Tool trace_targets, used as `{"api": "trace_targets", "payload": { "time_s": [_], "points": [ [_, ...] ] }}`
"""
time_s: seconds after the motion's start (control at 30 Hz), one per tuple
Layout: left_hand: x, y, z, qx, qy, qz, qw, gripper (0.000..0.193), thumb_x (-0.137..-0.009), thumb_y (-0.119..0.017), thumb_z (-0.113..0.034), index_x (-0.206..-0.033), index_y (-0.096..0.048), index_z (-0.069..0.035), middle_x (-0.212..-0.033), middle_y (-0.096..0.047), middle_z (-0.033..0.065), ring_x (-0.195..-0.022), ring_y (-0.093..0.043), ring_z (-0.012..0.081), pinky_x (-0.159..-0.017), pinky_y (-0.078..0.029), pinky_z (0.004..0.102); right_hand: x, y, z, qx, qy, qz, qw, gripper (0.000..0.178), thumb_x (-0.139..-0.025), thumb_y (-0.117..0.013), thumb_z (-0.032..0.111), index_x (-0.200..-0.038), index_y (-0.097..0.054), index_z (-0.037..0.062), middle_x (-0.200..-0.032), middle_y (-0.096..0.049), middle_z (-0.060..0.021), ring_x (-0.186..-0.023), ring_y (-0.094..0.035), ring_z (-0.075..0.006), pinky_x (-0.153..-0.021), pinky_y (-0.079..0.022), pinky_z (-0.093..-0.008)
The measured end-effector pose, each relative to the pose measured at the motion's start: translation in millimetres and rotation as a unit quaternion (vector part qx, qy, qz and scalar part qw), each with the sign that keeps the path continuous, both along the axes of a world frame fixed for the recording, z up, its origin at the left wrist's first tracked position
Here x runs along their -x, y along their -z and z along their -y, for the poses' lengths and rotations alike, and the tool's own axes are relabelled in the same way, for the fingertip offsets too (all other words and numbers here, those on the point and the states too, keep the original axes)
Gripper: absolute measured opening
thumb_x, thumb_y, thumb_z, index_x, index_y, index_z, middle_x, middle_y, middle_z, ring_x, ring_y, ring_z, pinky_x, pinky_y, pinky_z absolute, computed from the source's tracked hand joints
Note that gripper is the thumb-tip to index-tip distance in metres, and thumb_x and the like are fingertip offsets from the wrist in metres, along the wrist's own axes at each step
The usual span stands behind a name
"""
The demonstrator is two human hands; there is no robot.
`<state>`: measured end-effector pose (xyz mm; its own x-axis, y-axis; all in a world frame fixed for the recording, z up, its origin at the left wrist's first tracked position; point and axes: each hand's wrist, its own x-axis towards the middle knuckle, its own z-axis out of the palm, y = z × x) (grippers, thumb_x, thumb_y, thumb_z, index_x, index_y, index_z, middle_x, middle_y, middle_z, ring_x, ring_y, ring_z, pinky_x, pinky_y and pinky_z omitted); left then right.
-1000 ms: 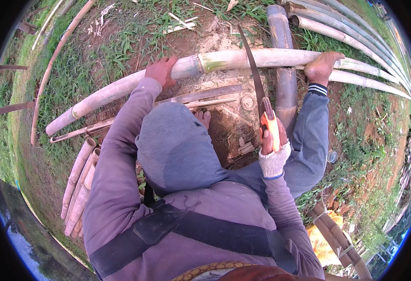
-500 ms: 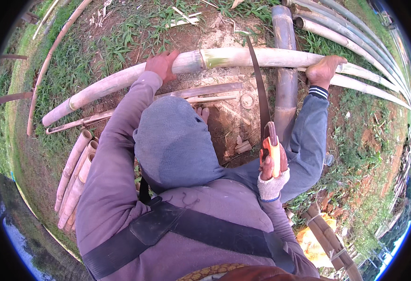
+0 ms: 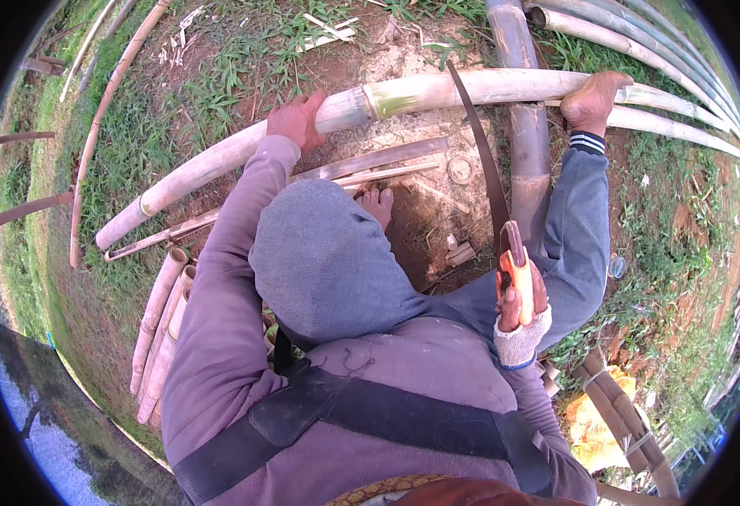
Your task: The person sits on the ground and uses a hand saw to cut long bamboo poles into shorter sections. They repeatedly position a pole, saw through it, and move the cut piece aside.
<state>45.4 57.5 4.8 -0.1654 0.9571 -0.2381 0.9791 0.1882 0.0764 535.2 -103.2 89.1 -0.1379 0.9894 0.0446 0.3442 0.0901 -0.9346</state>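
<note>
Fingers (image 3: 509, 305) of the right hand (image 3: 527, 314) wrap tightly round the orange handle of a handsaw (image 3: 481, 148); the left hand (image 3: 297, 121) lies, fingers part-spread, over a pale bamboo pole (image 3: 471, 88). The right forearm (image 3: 532, 401) points forward, the left arm (image 3: 248, 215) stretches out, and the pole crosses a darker bamboo log (image 3: 529, 152).

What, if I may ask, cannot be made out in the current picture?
In the head view:
Palm of the left hand: hidden by its own back.
Heel of the left foot: behind the bent knee.
Any cut in the bamboo pole behind the saw blade, which covers it.
Far end of the dark bamboo log: top edge cuts it off.
</note>
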Motion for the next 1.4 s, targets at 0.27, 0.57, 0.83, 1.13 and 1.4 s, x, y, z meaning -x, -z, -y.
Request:
{"api": "trace_targets", "payload": {
  "time_s": [0.27,0.57,0.83,1.13,1.4],
  "points": [
    [-1.8,-12.9,-20.6,0.028,0.001,0.022,0.999,0.094,-0.074,-0.094,-0.037,-0.155,-0.047,-0.027,-0.144,-0.064,0.0147,-0.133,-0.064,0.0397,-0.115,-0.046,0.0582,122.7,2.0,-190.0,-0.109,0.061,0.017,0.992,0.04,-0.102,-0.076,0.023,-0.129,-0.065,-0.0042,-0.102,-0.076,-0.0176,-0.091,-0.073,-0.0193,-0.082,-0.058,-0.0344],
    [-17.2,0.9,-20.9,0.004,0.002,0.007,1.0,0.098,-0.073,-0.094,-0.046,-0.156,-0.047,-0.024,-0.14,-0.067,0.0164,-0.125,-0.068,0.0407,-0.108,-0.054,0.0523,110.1,21.2,-179.9,-0.057,0.044,-0.061,0.996,0.04,-0.1,-0.077,0.023,-0.125,-0.063,-0.0035,-0.103,-0.071,-0.015,-0.089,-0.07,-0.0209,-0.08,-0.057,-0.037],
    [-21.6,-17.9,-18.7,0.029,-0.005,0.014,0.999,0.081,-0.075,-0.092,-0.044,-0.144,-0.055,-0.021,-0.137,-0.069,0.0159,-0.123,-0.07,0.0389,-0.108,-0.053,0.0538,102.3,-0.9,-157.5,-0.143,0.075,0.102,0.982,0.029,-0.101,-0.077,0.02,-0.111,-0.066,-0.0048,-0.085,-0.071,-0.0148,-0.075,-0.069,-0.0216,-0.065,-0.054,-0.037],
    [-19.8,-7.6,-16.5,0.03,-0.014,0.021,0.999,0.088,-0.073,-0.093,-0.041,-0.15,-0.053,-0.022,-0.141,-0.067,0.0157,-0.127,-0.068,0.038,-0.108,-0.052,0.0535,32.4,7.9,-22.0,-0.139,0.084,0.078,0.984,0.015,-0.1,-0.072,0.011,-0.1,-0.067,-0.0029,-0.088,-0.071,-0.016,-0.072,-0.071,-0.0284,-0.067,-0.054,-0.0395],
    [-25.0,-31.4,-23.8,0.055,-0.013,0.017,0.998,0.08,-0.077,-0.091,-0.042,-0.146,-0.054,-0.022,-0.141,-0.067,0.0138,-0.128,-0.068,0.0373,-0.11,-0.052,0.0538,123.7,-4.1,-180.3,-0.156,0.08,0.165,0.97,0.028,-0.099,-0.076,0.023,-0.108,-0.069,-0.0025,-0.088,-0.072,-0.0231,-0.08,-0.073,-0.0401,-0.07,-0.056,-0.0442]
  ]
}}
